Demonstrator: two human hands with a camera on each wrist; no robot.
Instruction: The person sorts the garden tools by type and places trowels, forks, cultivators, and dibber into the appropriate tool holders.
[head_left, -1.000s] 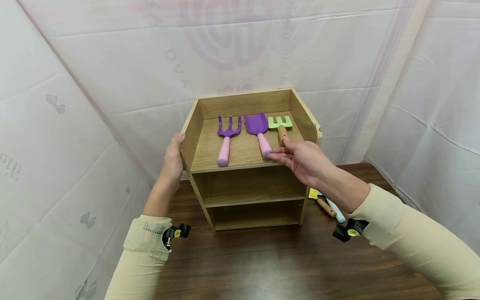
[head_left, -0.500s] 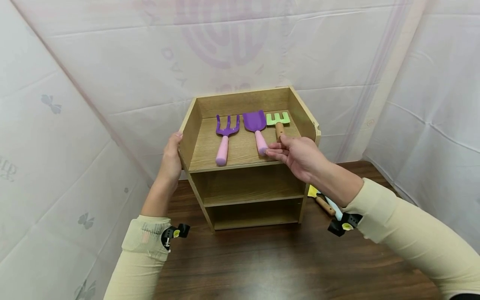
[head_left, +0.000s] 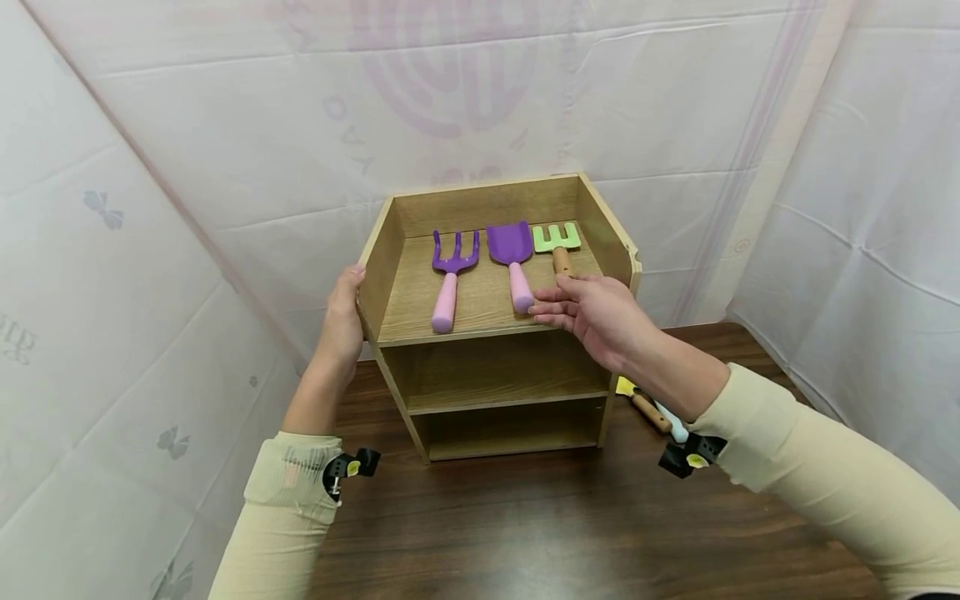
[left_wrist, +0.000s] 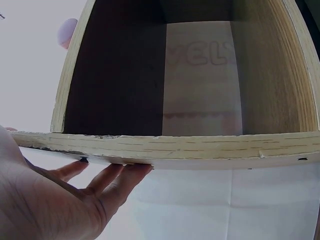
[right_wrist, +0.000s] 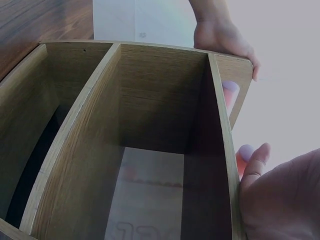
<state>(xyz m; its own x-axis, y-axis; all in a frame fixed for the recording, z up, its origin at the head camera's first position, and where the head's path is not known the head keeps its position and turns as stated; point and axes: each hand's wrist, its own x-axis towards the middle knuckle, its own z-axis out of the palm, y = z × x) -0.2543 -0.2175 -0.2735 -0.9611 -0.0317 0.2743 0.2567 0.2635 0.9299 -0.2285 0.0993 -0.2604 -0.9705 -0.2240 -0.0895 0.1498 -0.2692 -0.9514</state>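
Note:
A three-tier wooden shelf (head_left: 480,336) stands on the table. On its top tier lie a purple hand fork (head_left: 445,292) with a pink handle, a purple shovel (head_left: 510,243) with a pink handle, and a light green hand rake (head_left: 557,239) with a wooden handle. My left hand (head_left: 342,321) grips the shelf's left side panel; in the left wrist view its fingers (left_wrist: 122,182) press against the panel's outer face. With thumb and index finger, my right hand (head_left: 603,321) pinches the rake's handle, whose lower end it hides. Its other fingertips are right at the shovel's handle end.
On the dark wood table (head_left: 510,533), right of the shelf, lie a yellow tool (head_left: 649,412) with a wooden handle and a pale blue handle (head_left: 675,423), partly behind my right forearm. White patterned sheets (head_left: 300,125) hang behind and at both sides.
The head view has shifted slightly. The shovel's handle end has swung a little to the left beside my right fingertips. The rake is nearly where it was, and my left hand stays on the panel.

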